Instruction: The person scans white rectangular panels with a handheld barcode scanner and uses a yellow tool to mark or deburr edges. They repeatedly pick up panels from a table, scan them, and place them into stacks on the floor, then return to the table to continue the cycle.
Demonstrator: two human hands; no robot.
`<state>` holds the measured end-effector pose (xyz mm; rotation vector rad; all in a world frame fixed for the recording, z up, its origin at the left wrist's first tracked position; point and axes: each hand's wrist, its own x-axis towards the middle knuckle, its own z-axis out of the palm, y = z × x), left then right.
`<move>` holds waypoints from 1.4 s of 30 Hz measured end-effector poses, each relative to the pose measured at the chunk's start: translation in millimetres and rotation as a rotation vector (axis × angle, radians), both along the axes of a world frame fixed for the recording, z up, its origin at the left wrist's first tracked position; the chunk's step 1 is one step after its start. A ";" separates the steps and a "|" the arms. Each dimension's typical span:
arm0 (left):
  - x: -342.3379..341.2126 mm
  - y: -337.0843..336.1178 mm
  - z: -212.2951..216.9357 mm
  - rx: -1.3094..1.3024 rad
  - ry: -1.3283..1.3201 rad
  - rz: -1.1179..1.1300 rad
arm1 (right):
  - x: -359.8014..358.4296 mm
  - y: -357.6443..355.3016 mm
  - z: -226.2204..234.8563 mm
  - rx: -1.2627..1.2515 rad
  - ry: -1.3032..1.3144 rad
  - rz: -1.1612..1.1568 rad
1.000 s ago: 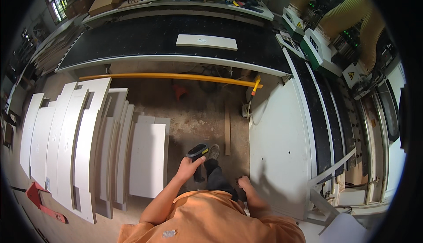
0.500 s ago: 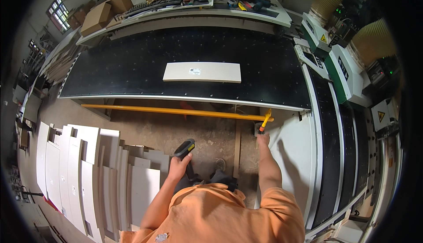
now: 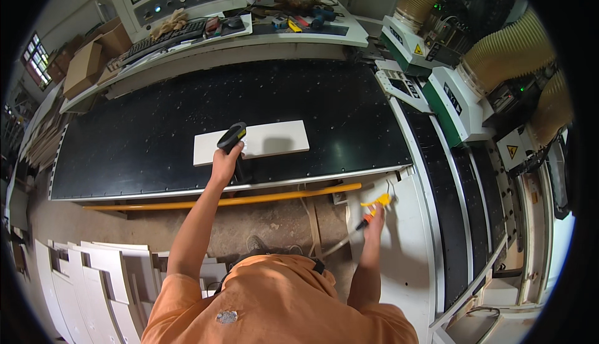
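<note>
My left hand (image 3: 223,166) is wrapped round the handle of a black barcode scanner (image 3: 233,135). The scanner's head hangs over a white rectangular board (image 3: 284,139) and hides part of it. That board lies flat on the black machine bed (image 3: 150,116), towards its front edge. On the right, my right hand (image 3: 374,221) grips a yellow air blow gun (image 3: 380,201) with a dark and orange fitting. A pale hose trails from it to the lower left. The gun is beside the white machine side (image 3: 399,250).
A yellow bar (image 3: 224,201) runs under the bed's front edge. White boards (image 3: 93,281) stand stacked at the lower left. Behind the bed, a shelf holds a keyboard (image 3: 162,41), gloves and tools. Machine heads (image 3: 458,103) with ribbed hoses stand at the right.
My left hand has carried the scanner forward from near my body to over the board. My right hand has turned the blow gun. The whole view has also shifted.
</note>
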<state>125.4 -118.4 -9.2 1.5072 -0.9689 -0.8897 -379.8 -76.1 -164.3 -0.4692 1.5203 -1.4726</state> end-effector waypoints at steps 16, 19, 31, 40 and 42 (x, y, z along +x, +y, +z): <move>28.5 -55.9 -40.8 0.055 0.008 -0.076 | 171.3 122.4 235.0 0.185 0.033 0.954; 34.1 -55.3 -41.3 0.082 0.087 -0.065 | 207.5 108.2 250.8 0.093 0.054 1.246; 73.0 -49.5 -36.8 0.030 0.030 -0.062 | 220.0 75.4 182.5 0.176 0.094 1.057; 71.4 -52.9 -34.8 0.065 -0.025 -0.039 | 193.7 32.5 115.7 0.191 0.507 0.173; 70.7 -54.9 -34.8 0.033 0.000 -0.021 | 193.7 21.6 115.1 0.135 0.497 0.151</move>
